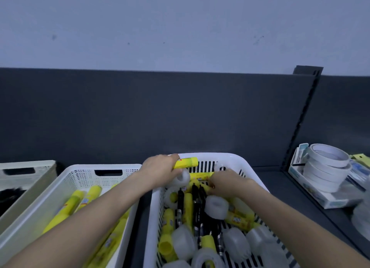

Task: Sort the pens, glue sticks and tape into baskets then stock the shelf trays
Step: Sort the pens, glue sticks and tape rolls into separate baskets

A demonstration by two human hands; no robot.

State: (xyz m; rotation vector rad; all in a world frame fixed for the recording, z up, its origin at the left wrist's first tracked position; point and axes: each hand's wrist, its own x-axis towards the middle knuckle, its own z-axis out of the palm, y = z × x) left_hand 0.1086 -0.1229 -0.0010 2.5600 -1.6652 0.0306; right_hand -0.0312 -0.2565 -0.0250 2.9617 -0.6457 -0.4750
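A white slatted basket point(226, 157) in the middle holds mixed yellow glue sticks, black pens point(180, 203) and clear tape rolls point(216, 206). My left hand point(160, 168) is over the basket's far left rim and grips a yellow glue stick point(187, 162) that points right. My right hand point(226, 183) reaches into the basket's far part, its fingers curled on another yellow glue stick point(200, 176). To the left, a white perforated basket point(76, 173) contains several yellow glue sticks point(75, 202).
A beige basket point(24, 167) with dark contents sits at the far left. At the right, a stack of white tape rolls point(326, 163) stands in a shelf tray point(314, 193). A dark back panel point(160, 111) rises behind the baskets.
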